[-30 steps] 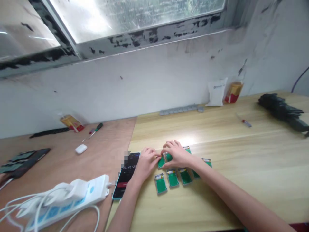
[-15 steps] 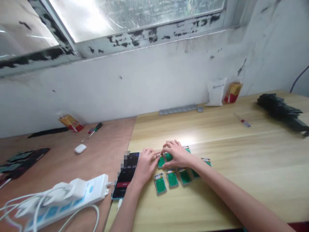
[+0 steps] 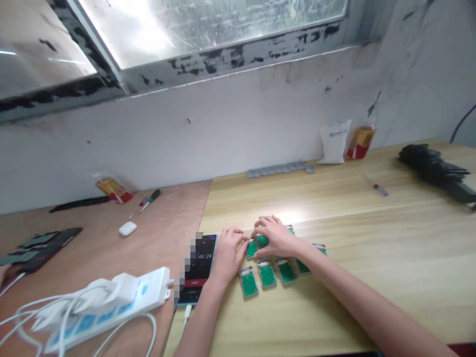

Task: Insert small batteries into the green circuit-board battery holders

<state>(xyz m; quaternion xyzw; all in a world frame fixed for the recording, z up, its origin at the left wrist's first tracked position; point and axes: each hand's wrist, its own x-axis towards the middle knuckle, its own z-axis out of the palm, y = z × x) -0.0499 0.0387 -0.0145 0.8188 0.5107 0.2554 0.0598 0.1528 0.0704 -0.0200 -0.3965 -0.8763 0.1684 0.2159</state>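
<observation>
Small green circuit boards in grey cases lie in two rows on the pale wooden table. My left hand point(image 3: 228, 254) is closed at the left edge of a circuit board point(image 3: 252, 249) in the far row, thumb and fingertips at its upper corner. Arched over the board beside it point(image 3: 262, 241), my right hand point(image 3: 274, 237) grips it between thumb and fingers, covering part of it. In the near row are a leftmost board point(image 3: 249, 283), another board point(image 3: 267, 274) and a third point(image 3: 285, 271). My right forearm partly hides boards farther right.
A phone showing a timer point(image 3: 201, 263) lies left of my left hand. Nearer left is a white power strip point(image 3: 152, 287) with cables. Grey pieces point(image 3: 278, 169) line the wall. Screwdrivers point(image 3: 151, 197), a white case point(image 3: 128, 228) and a black bundle point(image 3: 431, 166) lie farther off.
The view has shifted slightly, so the scene sits a little farther right. Both hands remain at the same two boards in the far row, with hardly any movement.
</observation>
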